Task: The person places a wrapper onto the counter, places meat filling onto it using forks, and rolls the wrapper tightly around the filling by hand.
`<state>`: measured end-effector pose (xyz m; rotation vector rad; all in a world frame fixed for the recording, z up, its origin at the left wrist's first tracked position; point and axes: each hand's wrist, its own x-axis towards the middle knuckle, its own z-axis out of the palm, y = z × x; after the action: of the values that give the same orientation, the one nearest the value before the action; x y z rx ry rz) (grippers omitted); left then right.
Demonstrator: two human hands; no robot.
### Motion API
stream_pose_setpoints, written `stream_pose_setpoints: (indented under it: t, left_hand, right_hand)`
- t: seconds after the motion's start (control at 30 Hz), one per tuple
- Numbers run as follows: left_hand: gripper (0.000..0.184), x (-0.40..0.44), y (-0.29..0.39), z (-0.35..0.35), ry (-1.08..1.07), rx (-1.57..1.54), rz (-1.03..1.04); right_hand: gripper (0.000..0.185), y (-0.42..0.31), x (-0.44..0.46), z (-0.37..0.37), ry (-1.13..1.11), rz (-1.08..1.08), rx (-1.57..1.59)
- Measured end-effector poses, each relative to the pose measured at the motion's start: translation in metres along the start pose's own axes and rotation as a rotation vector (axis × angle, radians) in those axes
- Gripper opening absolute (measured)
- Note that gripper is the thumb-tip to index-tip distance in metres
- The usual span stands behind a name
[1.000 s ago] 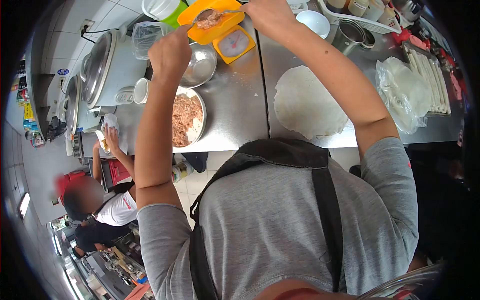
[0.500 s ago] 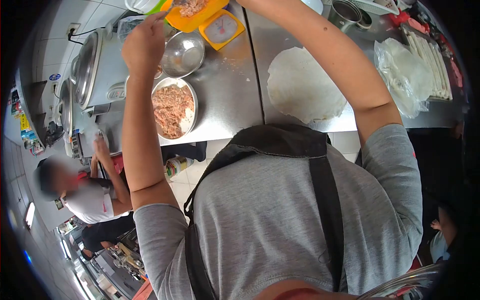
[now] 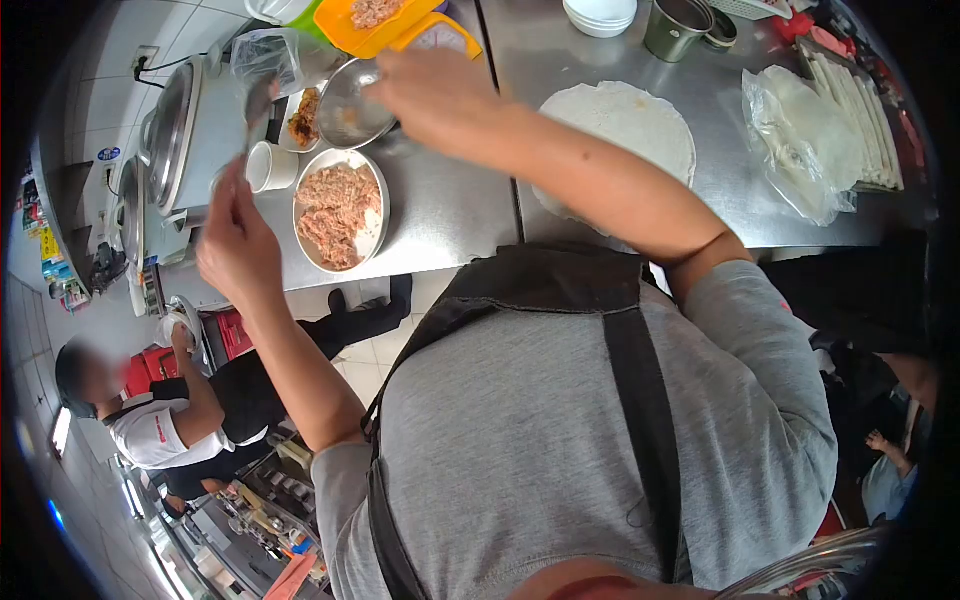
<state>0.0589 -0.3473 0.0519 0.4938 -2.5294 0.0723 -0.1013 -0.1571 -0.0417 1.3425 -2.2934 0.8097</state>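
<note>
Since the 2 hands left the yellow tray (image 3: 345,40) at upper left, work on its meat (image 3: 373,12) seems paused: the left hand (image 3: 240,235) pinches a blurred spoon (image 3: 260,100); the right hand (image 3: 435,95), near the steel bowl (image 3: 340,105), has an unclear grip.

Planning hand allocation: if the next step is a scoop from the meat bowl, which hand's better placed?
Left, probably: the left hand holds what looks like a spoon, blurred, and is beside the meat bowl. The right hand is at the steel bowl; whether it holds anything is unclear.
</note>
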Motion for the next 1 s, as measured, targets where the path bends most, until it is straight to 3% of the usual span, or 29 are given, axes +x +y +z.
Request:
stream_pose_setpoints:
  t: [0.07,0.2,0.3,0.43,0.5,0.57,0.7,0.83,1.0]
  left_hand:
    - [0.026,-0.040,-0.016,0.014,-0.013,-0.128,0.021]
    - [0.026,-0.102,-0.056,0.050,-0.315,0.298,-0.071]
    - [0.025,-0.119,-0.091,0.055,-0.390,0.368,-0.140]
    - [0.026,-0.069,-0.073,0.032,-0.155,0.222,-0.153]
    - [0.026,-0.030,-0.046,0.022,-0.105,0.082,-0.121]
    - [0.027,0.003,-0.024,0.030,-0.004,0.054,0.015]
    - [0.028,0.064,0.021,0.066,0.134,-0.082,0.298]
    - [0.020,0.106,0.046,0.112,-0.022,0.100,0.303]
    - [0.027,0.123,0.063,0.129,-0.355,0.200,0.130]
  right_hand:
    - [0.015,-0.018,-0.008,0.025,-0.075,-0.022,0.059]
    - [0.019,-0.034,-0.017,0.048,-0.201,-0.030,0.112]
    - [0.028,-0.031,-0.016,0.038,-0.240,-0.011,0.114]
    - [0.032,-0.006,0.002,-0.005,-0.178,0.077,0.150]
    - [0.037,0.014,0.015,-0.025,0.032,0.076,0.119]
    - [0.033,0.034,0.030,-0.053,0.145,0.126,0.024]
    - [0.027,0.085,0.053,-0.092,0.022,0.123,-0.276]
    - [0.029,0.107,0.067,-0.090,-0.130,0.058,-0.432]
    - [0.025,0.129,0.074,-0.060,-0.074,-0.115,-0.513]
